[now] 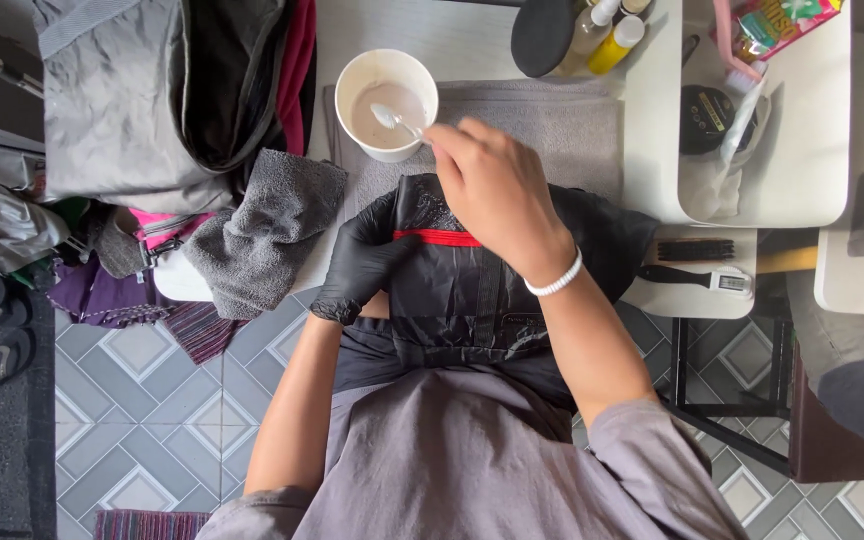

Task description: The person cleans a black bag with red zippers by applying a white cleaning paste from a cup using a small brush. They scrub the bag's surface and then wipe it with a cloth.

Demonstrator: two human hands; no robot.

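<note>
Head view: right hand [497,190], bare, reaches forward, fingers pinching a spoon [394,119] whose bowl points up-left into the white cup [386,103]. Gloved left hand [364,262] grips the black bag [472,280], lying crosswise on the table edge.

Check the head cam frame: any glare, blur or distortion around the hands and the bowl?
Head view: even daylight, soft shadows; the white bowl and white table are bright but keep detail. The right hand and its spoon look slightly soft, maybe motion. The black-gloved left hand and black garment merge in dark tones, with faint sheen. Mild wide-angle bending at the edges.
</note>
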